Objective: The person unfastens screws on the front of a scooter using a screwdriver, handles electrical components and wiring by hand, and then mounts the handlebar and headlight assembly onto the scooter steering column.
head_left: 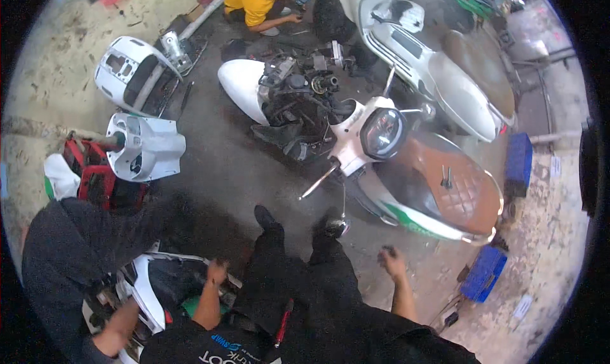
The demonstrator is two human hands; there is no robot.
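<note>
My left hand point(217, 272) hangs beside a white scooter body point(150, 294) with a dark seat, at the lower left; its fingers are small and somewhat blurred, and I see nothing held in them. To the right of my legs, my right hand point(390, 261) hangs over the floor with loosely curled fingers apart and nothing in it. The nearest thing beyond it is a white and green scooter point(406, 215) with a brown quilted seat. A small dark tool with two prongs point(447, 178) rests on that seat.
Ahead lies a partly stripped scooter with a white fender point(243, 89). White panels point(152, 147) sit on a red rack point(95, 173). Another scooter point(438, 65) stands far right, near blue bins point(519, 161). A co-worker point(70, 256) bends at left; a person in yellow point(253, 5) crouches ahead.
</note>
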